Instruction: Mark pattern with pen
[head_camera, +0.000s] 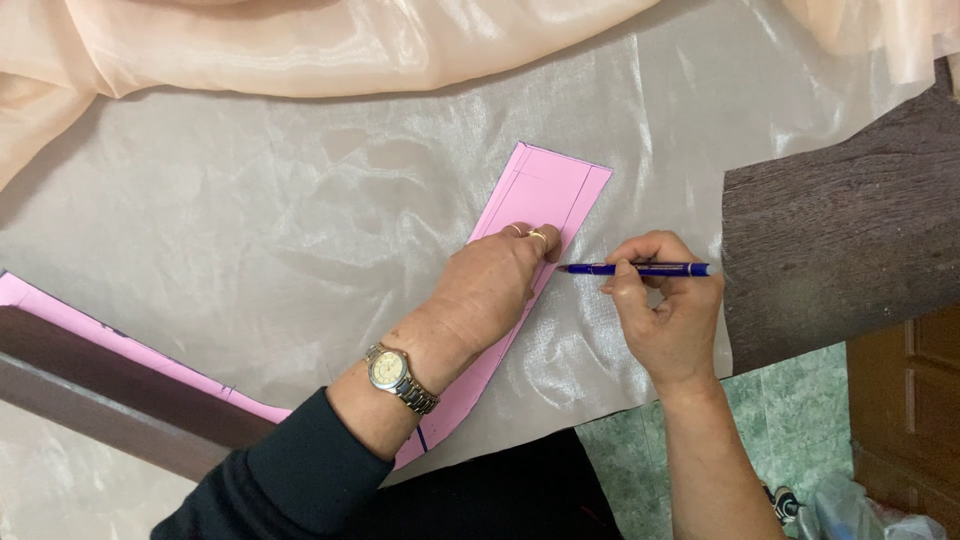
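**Left hand pins the pink pattern, right hand holds the pen at its edge**

Biggest first: the sheer pale fabric (250, 220) covers most of the surface (840, 250), lying flat w/ a slight sheen. Its peach-toned bulk is bunched up along the top edge of the view. The surface itself is dark wood; a bare part shows at right, and a dark wooden strip (110, 395) crosses lower left.

Next, the pink paper pattern (545, 195): a long strip lying on the fabric, running diagonally from upper right (past your fingers) down toward your left sleeve. Dark ruled lines show along its length and near the top end. A second pink piece (60, 312) lies at far left along the wooden strip, well apart from your hands.

Your left hand (490, 285) lies flat on the pattern, palm down, fingers together, pressing it onto the fabric; it grips nothing. Rings on two fingers, a metal wristwatch (398, 378) on the wrist, dark sleeve behind it.

Your right hand (665, 315) is closed round a blue pen (640, 269), held approx. horizontal, tip pointing left. The tip sits at the pattern's right edge, just beside your left fingertips; can't tell if it touches the fabric.

Bottom right: green tiled floor (790, 410) below the surface edge, and a wooden cabinet (910, 400) at far right.
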